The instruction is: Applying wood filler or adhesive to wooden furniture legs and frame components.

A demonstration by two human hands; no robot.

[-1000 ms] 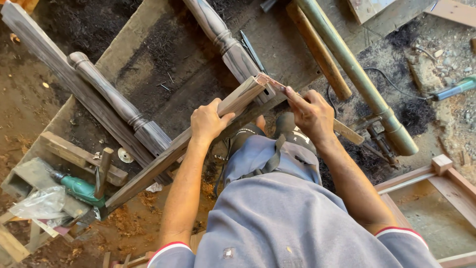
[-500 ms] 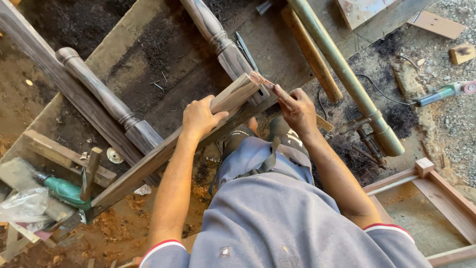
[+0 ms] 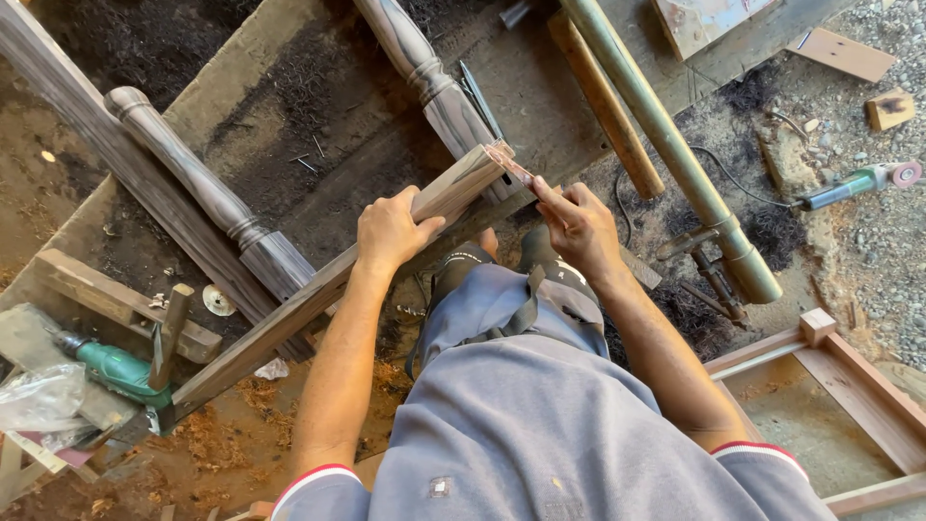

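The left hand [image 3: 391, 232] clamps the long wooden post [image 3: 318, 294]; the right hand [image 3: 579, 224] pinches sandpaper [image 3: 508, 166] against its far end.

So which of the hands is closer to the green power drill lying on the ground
Left. The left hand grips the wooden beam, on the green drill's side, though well apart from it. The right hand is farther, at the beam's far end.

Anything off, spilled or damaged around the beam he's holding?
Nothing looks broken. The left hand grips the long wooden beam, which lies at a slant; the right hand presses a small reddish strip to its end. Sawdust and dark shavings are strewn about. A green drill lies on the ground.
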